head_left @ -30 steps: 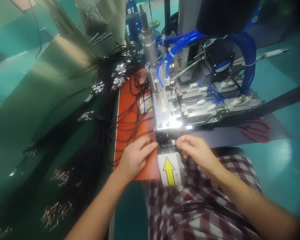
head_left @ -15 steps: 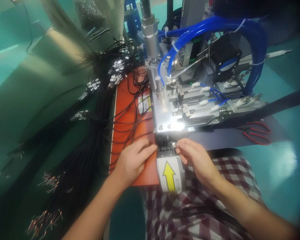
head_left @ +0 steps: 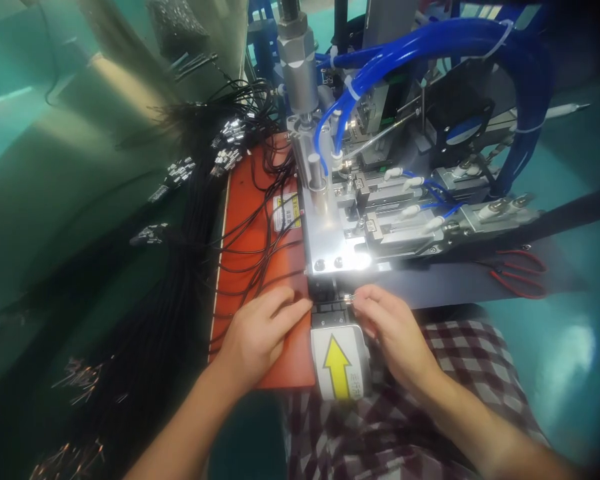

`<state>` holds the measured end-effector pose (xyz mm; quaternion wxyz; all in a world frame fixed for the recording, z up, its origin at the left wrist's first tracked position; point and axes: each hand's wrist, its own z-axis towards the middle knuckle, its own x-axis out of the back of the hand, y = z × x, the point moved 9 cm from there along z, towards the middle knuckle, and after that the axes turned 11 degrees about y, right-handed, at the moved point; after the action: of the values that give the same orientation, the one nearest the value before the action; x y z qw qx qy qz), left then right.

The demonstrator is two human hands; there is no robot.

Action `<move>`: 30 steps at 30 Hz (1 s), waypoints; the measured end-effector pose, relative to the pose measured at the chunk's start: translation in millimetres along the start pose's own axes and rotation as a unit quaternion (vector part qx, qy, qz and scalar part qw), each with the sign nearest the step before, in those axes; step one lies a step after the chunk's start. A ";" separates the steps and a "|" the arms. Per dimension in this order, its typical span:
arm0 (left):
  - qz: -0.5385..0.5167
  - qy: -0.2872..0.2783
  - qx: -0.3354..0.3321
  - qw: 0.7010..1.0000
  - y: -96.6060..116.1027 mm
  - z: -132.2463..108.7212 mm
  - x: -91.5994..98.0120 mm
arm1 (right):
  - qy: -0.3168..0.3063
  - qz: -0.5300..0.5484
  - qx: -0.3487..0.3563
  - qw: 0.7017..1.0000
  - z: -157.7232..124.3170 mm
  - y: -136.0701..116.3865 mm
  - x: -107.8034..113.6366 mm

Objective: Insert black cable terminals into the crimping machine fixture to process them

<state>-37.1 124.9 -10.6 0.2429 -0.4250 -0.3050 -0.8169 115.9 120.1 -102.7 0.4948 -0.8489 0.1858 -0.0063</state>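
Observation:
My left hand [head_left: 260,333] rests over the orange plate, thumb and forefinger pinched at the left side of a black fixture block [head_left: 330,317]. A thin black cable appears to run from those fingertips across the block. At its right end, my right hand [head_left: 393,327] is closed with its fingertips on a small silver metal connector [head_left: 349,299]. Its other fingers curl under and are partly hidden. Just below the block sits a white cover with a yellow arrow [head_left: 337,367]. The silver machine head [head_left: 325,233] stands right behind both hands.
Several black cables [head_left: 260,250] loop over the orange plate [head_left: 293,367]. Cable bundles with silver ends [head_left: 180,172] hang at the left. Blue air hoses [head_left: 430,40] arch over the machine. Red-handled pliers [head_left: 520,273] lie on the grey surface at right.
The view has shifted slightly, so the machine and plate sit a little lower in front. Both hands keep nearly the same place at the block, the right still on the connector.

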 end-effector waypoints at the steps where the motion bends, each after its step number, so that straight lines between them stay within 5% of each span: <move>1: 0.000 0.000 0.000 1.000 -0.3 -0.3 -0.2 | 0.004 0.004 -0.006 1.000 0.1 0.9 -0.6; 13: 0.006 0.023 0.004 1.000 -3.9 -7.9 -2.6 | 0.021 0.009 0.005 1.000 0.0 -5.7 3.8; 21: 0.012 0.030 0.004 0.999 -3.2 -8.0 -2.0 | 0.025 -0.188 0.140 0.972 -4.7 -23.5 2.7; 30: -0.008 0.034 -0.021 0.999 5.5 -3.5 9.1 | 0.038 -0.304 0.370 0.877 -27.1 -62.7 -7.6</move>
<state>-40.1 117.4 -2.9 0.2377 -0.3993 -0.2829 -0.8391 123.0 127.5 -34.7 0.7394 -0.6173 -0.0783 -0.2570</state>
